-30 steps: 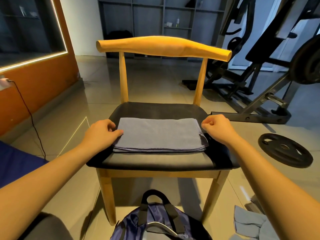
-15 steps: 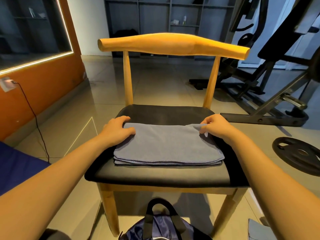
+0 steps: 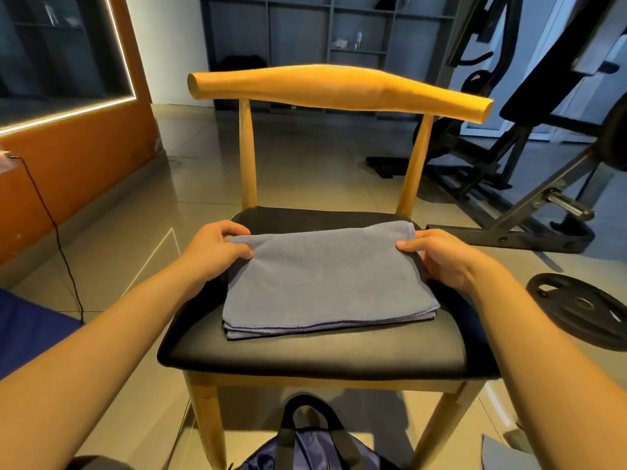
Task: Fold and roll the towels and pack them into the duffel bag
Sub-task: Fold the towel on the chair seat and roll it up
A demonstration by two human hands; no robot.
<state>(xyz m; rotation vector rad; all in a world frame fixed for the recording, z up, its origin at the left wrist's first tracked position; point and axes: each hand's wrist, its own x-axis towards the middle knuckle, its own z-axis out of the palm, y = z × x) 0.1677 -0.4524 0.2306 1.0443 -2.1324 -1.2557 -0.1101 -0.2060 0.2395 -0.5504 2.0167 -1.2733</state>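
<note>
Towel (image 3: 325, 279), grey-blue and folded into several layers, is lying across the middle of the black seat (image 3: 305, 357) of a wooden chair (image 3: 339, 86) in the head view. Its near edge is showing stacked layers with darker stitched hems. Its far edge is looking slightly raised off the seat cushion.

The left hand (image 3: 217, 252) is pinching the towel's far-left corner, with curled fingers above the cloth edge and the thumb against the fabric. The right hand (image 3: 444, 262) is pinching the far-right corner, its thumb lying on top of the towel and its fingers curling behind the edge. Both forearms are reaching in from the bottom corners of the picture, one on each side of the chair.

The navy duffel bag (image 3: 315, 449) is sitting on the tiled floor (image 3: 142, 232) under the chair's front edge, between the front legs, with its black handle (image 3: 305, 412) arching upward. Only the top of the bag is showing. A second grey cloth (image 3: 502, 452) is lying on the floor at the lower right, partly cut off.

To the right of the chair, a black weight plate (image 3: 580, 307) is lying flat on the floor, and a weight bench (image 3: 509, 184) is standing behind it. A black cable (image 3: 57, 239) is hanging down the orange wall (image 3: 68, 157) at the left. Grey shelving (image 3: 305, 28) is lining the back wall.
</note>
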